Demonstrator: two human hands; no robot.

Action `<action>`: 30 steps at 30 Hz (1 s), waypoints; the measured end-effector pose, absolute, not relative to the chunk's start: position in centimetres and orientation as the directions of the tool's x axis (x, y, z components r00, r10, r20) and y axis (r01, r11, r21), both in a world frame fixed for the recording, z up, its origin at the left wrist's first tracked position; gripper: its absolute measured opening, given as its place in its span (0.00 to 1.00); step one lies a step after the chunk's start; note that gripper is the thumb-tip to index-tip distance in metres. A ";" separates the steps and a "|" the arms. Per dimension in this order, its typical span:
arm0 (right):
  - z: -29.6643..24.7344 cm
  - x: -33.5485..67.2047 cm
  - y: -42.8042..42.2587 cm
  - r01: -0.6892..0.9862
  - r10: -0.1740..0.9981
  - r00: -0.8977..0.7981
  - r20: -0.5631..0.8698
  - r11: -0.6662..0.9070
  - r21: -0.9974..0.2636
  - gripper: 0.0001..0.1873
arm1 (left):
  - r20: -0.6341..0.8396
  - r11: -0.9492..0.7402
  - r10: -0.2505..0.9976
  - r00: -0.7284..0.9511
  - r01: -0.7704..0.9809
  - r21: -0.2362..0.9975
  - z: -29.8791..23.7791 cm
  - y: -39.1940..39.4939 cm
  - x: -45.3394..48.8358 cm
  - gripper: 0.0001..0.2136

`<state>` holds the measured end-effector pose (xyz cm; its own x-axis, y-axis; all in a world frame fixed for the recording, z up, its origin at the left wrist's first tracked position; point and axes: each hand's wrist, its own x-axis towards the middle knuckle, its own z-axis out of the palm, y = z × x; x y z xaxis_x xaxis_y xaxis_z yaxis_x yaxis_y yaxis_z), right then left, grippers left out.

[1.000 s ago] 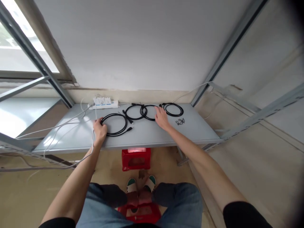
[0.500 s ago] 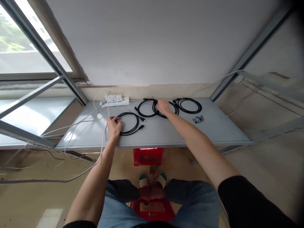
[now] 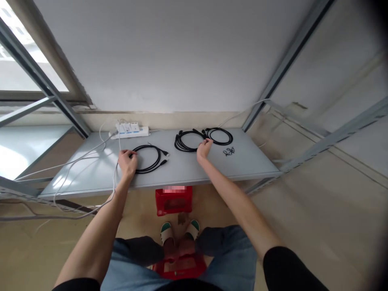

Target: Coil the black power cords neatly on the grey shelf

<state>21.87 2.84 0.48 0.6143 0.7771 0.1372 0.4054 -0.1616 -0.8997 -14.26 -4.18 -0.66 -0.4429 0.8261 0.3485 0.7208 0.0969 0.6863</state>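
On the grey table (image 3: 178,169), my left hand (image 3: 127,163) is closed around the left edge of a coiled black cable (image 3: 157,159). That cable's two plug ends point right, with pale tips. My right hand (image 3: 204,150) has its fingers curled at the right edge of overlapping black cable coils (image 3: 181,144) in the middle; its fingertips are partly hidden. Behind it, to the right, lies another coiled black cable (image 3: 230,138). Several short black ties (image 3: 229,151) rest in a small tangle near that coil.
A white power strip (image 3: 145,131) with adapters plugged in stands along the wall at the back left. White cords (image 3: 81,155) run from it across the table's left side. Metal posts (image 3: 257,103) frame both ends. Under the table is a red stool (image 3: 174,210).
The view has swung right. My right hand has shifted right along the table, and the two middle coils now overlap almost fully. My left hand stays on its cable.
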 end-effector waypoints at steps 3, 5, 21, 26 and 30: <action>-0.1 20.5 -0.2 0.467 0.830 0.523 0.192 -0.091 -0.879 0.29 | 0.412 0.064 0.788 -0.458 0.726 0.684 -0.2 -4.9 -14.0 0.14; 0.0 19.7 -1.6 0.532 0.866 0.427 0.259 -0.009 -0.847 0.27 | 0.495 0.024 0.745 -0.448 0.759 0.651 0.3 -5.9 -13.7 0.15; 0.6 18.9 -2.7 0.737 0.921 0.183 0.344 0.104 -0.668 0.23 | 0.417 -0.501 0.836 0.356 0.805 0.318 0.6 -6.3 6.2 0.41; 0.2 19.3 -1.3 0.781 0.875 0.248 0.415 0.072 -0.620 0.23 | 0.395 -0.444 0.865 0.309 0.839 0.316 -1.5 -5.1 7.5 0.35; -0.6 19.1 -0.5 0.822 0.906 0.147 0.397 0.111 -0.558 0.13 | 0.353 -0.369 0.897 0.266 0.891 0.266 -1.9 -4.7 7.6 0.29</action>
<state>19.13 -0.46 -0.61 0.1475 0.9057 0.3974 0.8224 0.1109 -0.5580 7.64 -4.65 -1.92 0.2662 0.8969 0.3531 0.8906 -0.3690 0.2659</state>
